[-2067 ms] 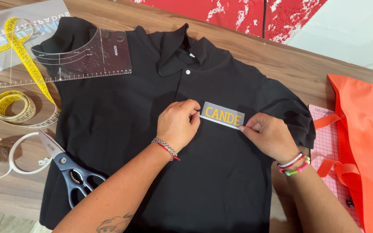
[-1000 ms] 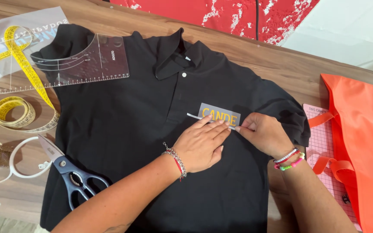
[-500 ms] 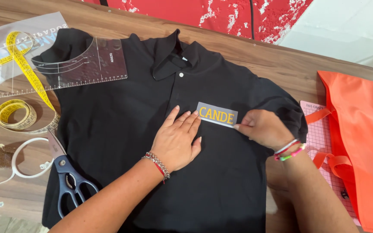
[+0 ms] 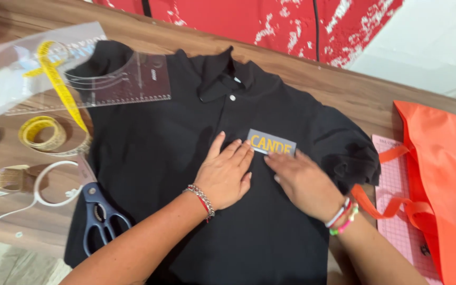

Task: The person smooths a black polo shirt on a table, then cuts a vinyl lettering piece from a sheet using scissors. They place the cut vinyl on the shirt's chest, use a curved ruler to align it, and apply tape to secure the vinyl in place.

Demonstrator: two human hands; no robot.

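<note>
This looks like a small sewing or garment-decorating workshop. A wooden worktable is laid out with tailoring gear: a yellow tape measure coiled at the left, a clear plastic pattern ruler with curved lines, and dark-handled fabric shears near the front edge. A black polo shirt is spread flat across the table with a grey patch with yellow letters laid on its chest. At the right lie a pink gridded cutting mat and an orange fabric bag with straps. Red cloth hangs behind the table.
</note>
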